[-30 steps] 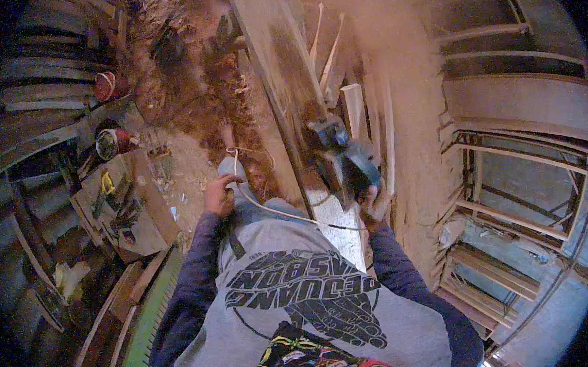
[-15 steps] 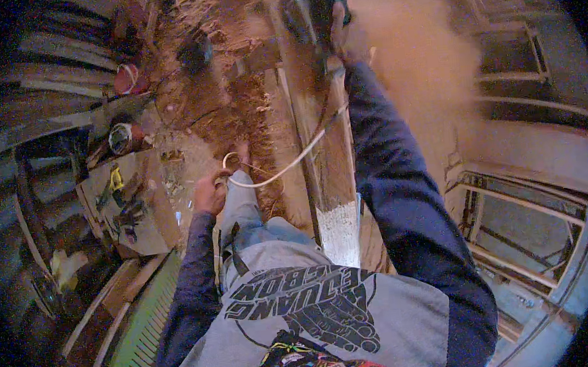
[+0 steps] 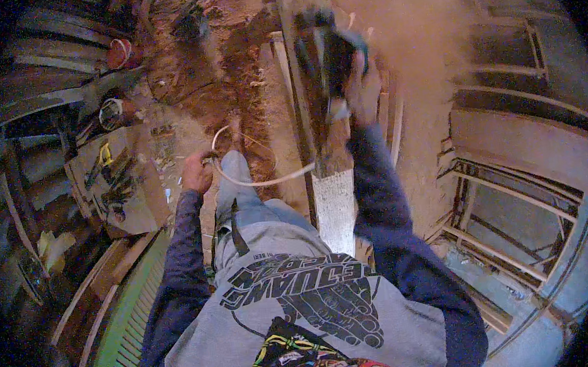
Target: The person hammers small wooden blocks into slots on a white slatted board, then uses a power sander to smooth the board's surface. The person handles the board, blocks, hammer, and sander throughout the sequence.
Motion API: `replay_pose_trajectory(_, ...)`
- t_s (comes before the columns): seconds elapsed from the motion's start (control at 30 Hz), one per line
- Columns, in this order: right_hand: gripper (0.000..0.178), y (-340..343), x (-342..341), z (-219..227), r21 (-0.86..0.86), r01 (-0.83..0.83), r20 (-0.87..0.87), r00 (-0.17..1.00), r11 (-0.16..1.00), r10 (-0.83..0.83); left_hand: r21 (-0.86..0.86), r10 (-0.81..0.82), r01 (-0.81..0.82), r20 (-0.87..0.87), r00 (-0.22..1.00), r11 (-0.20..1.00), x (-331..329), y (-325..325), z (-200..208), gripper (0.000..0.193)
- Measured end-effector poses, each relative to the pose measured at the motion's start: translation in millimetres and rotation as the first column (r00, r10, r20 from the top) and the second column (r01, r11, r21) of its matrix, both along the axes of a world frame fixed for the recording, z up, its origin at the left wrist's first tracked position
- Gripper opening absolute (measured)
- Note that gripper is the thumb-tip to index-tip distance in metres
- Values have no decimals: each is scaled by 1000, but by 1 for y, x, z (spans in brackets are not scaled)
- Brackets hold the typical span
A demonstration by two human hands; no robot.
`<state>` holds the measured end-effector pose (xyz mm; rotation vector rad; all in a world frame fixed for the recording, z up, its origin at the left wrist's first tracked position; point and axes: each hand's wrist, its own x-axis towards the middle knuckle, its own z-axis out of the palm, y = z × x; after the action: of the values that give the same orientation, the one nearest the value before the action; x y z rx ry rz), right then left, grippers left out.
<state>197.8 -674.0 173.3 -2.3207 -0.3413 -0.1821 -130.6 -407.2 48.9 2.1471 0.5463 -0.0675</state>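
Note:
My right hand [image 3: 364, 93] grips a dark and teal power planer [image 3: 332, 65], somewhat smeared by motion. The planer sits on a long wooden beam [image 3: 334, 198] that runs away from me; its near end looks pale and brightly lit. From the planer a white power cord [image 3: 267, 182] loops across to my left hand [image 3: 196, 172]. Those fingers are closed on the cord beside my leg, well away from the beam. The planer's underside is hidden against the wood.
A dust cloud [image 3: 409, 32] hangs right of the planer. Brown shavings [image 3: 232, 72] cover the floor. At left are a board with tools [image 3: 128, 195], a red container [image 3: 123, 53] and a green slatted piece [image 3: 130, 321]. Wooden frames [image 3: 513, 202] stand at right.
The planer has come back toward me along the beam, and my right arm has bent with it. My left hand, still on the cord, has shifted slightly left and away from me.

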Motion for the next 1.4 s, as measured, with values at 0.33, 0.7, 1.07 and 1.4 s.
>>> replay_pose_trajectory(0.33, 58, -203, -322, 5, -279, 89, -79, 990, 956, -115, -121, -229, 211, -161, 960, 970, -56, -63, -4, 44)
replay_pose_trajectory(0.7, 55, -13, -80, 38, 170, -40, -87, 995, 985, 55, -206, 47, -54, -38, 998, 977, -47, -22, -13, 41)
replay_pose_trajectory(1.07, 77, 168, 199, 24, 8, -53, 10, 999, 999, 53, -116, 177, -179, -33, 984, 977, 26, -10, 29, 38)
replay_pose_trajectory(1.4, 58, 32, 1, 22, 0, -89, -77, 993, 996, 89, -111, 35, -43, -73, 997, 993, -22, -8, 4, 39)
